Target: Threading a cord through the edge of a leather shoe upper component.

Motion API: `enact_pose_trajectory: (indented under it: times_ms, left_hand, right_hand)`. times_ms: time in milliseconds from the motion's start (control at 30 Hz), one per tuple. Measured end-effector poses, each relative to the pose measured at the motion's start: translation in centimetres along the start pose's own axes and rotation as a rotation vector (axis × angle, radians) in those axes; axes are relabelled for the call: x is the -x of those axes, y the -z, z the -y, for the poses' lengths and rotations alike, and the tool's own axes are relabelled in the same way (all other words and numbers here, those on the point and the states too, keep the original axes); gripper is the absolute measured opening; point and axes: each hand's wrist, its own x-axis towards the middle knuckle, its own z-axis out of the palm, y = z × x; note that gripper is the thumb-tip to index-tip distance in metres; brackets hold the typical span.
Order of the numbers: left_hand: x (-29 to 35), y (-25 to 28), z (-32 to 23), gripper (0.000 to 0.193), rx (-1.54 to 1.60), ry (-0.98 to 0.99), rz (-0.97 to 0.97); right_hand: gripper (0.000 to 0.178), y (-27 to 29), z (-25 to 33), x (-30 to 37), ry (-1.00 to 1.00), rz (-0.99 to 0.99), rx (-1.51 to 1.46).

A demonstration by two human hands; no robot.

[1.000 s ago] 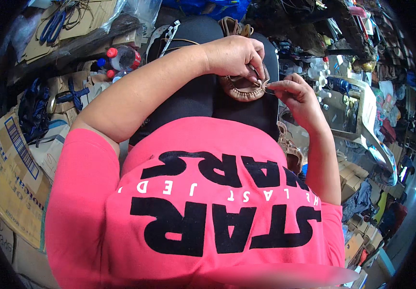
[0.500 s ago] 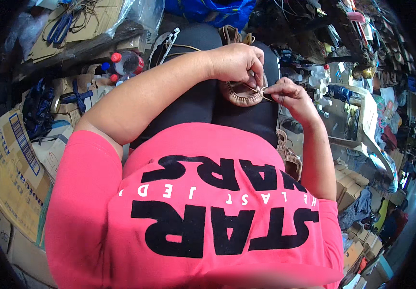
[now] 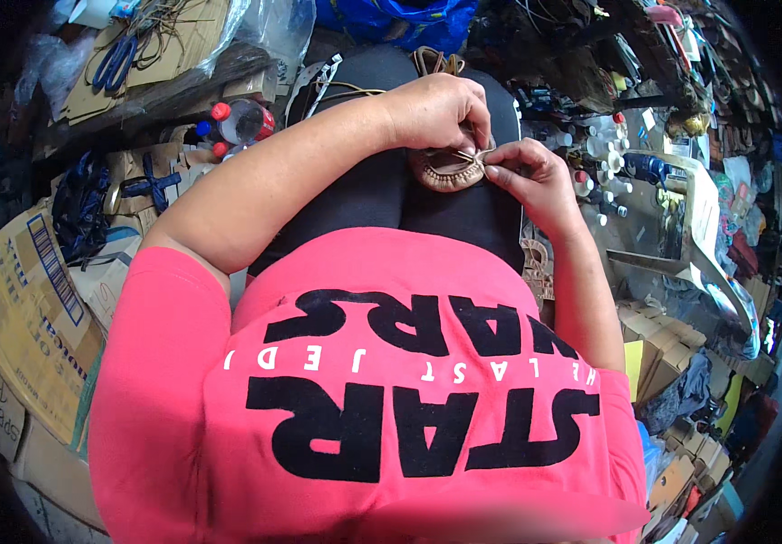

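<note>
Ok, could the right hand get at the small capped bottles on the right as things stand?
Probably yes: the bottles appear close by with nothing visibly blocking them, though the right hand seems occupied pinching cord at the brown shoe.

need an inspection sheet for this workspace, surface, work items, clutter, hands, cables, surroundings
surface: lap in dark trousers
job's things: brown shoe with gathered toe stitching; pale lace at its edge
clutter: capped bottles at left, more at right
left hand: fingers bent over the shoe, grip partly hidden
right hand: thumb and forefinger pinch the lace
cables: nothing seen that is surely a cable
surroundings: large cardboard box left, blue sheeting ahead
</note>
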Motion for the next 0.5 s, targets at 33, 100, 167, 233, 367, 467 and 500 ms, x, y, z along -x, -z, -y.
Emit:
enact_pose_trajectory:
  times_ms: [33, 100, 167, 233, 367, 467, 500]
  left_hand:
    - [0.3, -0.1, -0.2, 0.024, -0.040, -0.020, -0.110]
    - [1.2, -0.5, -0.5, 0.030, -0.224, -0.110, -0.346]
    - [2.8, 0.1, -0.8, 0.031, -0.256, -0.119, -0.378]
    - [4.4, 0.5, -1.4, 0.032, -0.286, -0.133, -0.411]
    - [7.3, -0.7, -2.9, 0.030, -0.206, 0.033, -0.473]
    - [7.7, -2.1, -2.9, 0.022, -0.271, 0.055, -0.497]
    - [7.7, -2.2, -3.0, 0.019, -0.406, 0.052, -0.522]
  right_hand:
    - [0.016, 0.0, 0.6, 0.2, 0.043, -0.022, 0.120]
    - [0.019, 0.0, 1.2, 0.6, 0.121, -0.064, 0.226]
    - [0.020, -0.1, 1.4, 1.2, 0.130, -0.074, 0.240]
    - [0.027, -0.1, 1.1, 2.1, 0.124, -0.080, 0.285]
    - [0.035, -1.1, 1.1, 3.3, 0.246, -0.146, 0.545]
    - [0.038, -1.6, 1.4, 3.7, 0.266, -0.174, 0.627]
    - [0.038, -1.5, 1.3, 3.7, 0.266, -0.174, 0.625]
